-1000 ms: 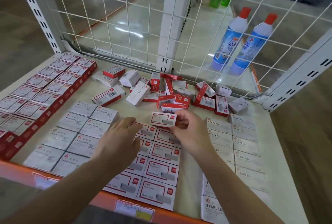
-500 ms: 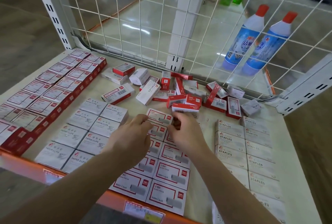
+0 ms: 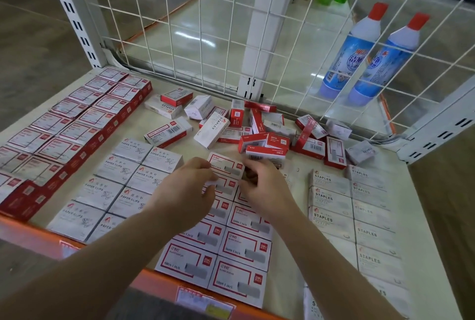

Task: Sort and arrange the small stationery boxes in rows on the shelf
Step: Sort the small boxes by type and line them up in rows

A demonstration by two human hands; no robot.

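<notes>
A white staple box with a red border [image 3: 226, 165] lies flat at the far end of two rows of like boxes [image 3: 231, 247] in the middle of the shelf [image 3: 133, 127]. My left hand [image 3: 187, 191] has its curled fingers against the box's left end. From the other side, my right hand [image 3: 262, 186] grips the right end with curled fingers. Just beyond the hands, several loose red and white boxes [image 3: 257, 137] lie in a jumble near the back.
Paper-clip boxes [image 3: 123, 186] sit in rows to the left, with red boxes [image 3: 64, 129] in rows further left. White "STAPLES" boxes [image 3: 359, 206] fill rows on the right. A wire mesh [image 3: 205, 37] closes the back; two blue bottles [image 3: 354, 50] stand behind it. An orange rail [image 3: 30, 237] edges the front.
My right hand brought the red-bordered box down from the air onto the far end of the middle rows. My left hand closed in on its left end.
</notes>
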